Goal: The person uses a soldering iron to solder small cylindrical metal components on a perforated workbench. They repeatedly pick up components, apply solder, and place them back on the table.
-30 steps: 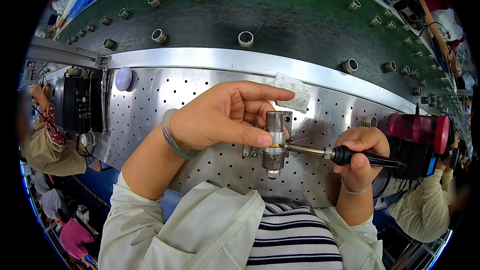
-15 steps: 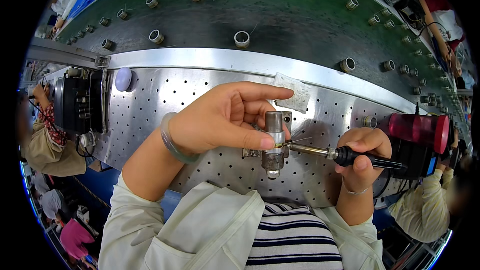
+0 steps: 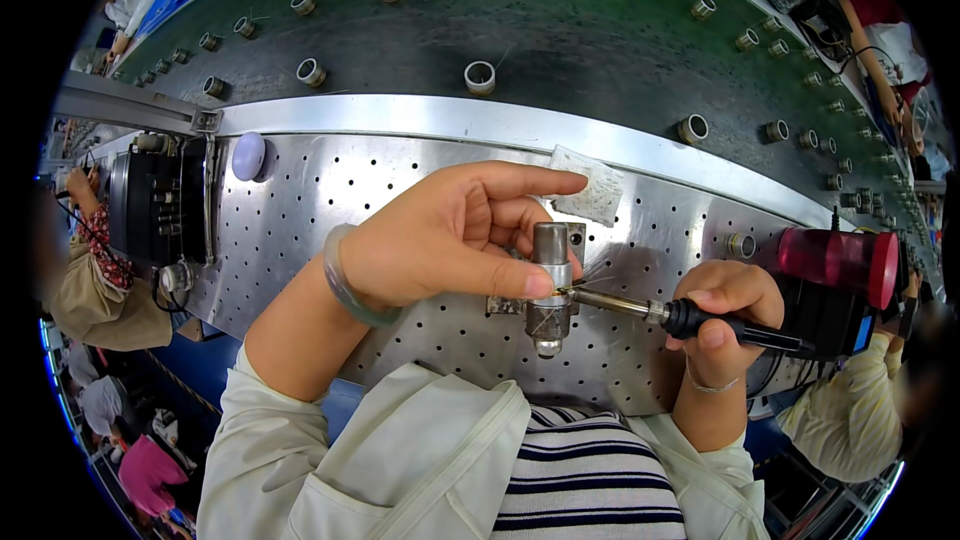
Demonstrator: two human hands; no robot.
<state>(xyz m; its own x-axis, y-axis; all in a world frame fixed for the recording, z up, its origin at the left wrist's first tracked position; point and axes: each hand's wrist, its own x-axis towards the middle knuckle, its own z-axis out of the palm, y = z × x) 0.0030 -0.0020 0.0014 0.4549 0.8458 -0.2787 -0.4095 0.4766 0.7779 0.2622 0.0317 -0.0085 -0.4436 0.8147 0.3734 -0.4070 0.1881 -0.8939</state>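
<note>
A steel post [image 3: 550, 242] with a rounded lower end stands out from a metal bracket [image 3: 576, 237] on the bench, and a short silvery metal ring [image 3: 556, 276] sits around it. My left hand [image 3: 430, 240] grips the ring, thumb pressed to its near side and index finger stretched out; the other fingers curl behind it, partly hidden. In my right hand [image 3: 735, 305] is a soldering iron [image 3: 685, 318], held by its black handle like a pen. Its tip meets the ring's right side beside my thumb, where thin wires [image 3: 597, 280] stick out.
Beyond the perforated metal bench [image 3: 300, 230] runs a green conveyor belt [image 3: 420, 40] carrying several metal rings. A whitish pad [image 3: 590, 190] lies behind the post. Near my right hand are a loose ring [image 3: 741, 245] and a red translucent cylinder [image 3: 835, 265]. A lilac oval object [image 3: 248, 156] sits left.
The soldering iron has shifted very slightly left, its tip staying by the ring. My left hand keeps nearly the same hold.
</note>
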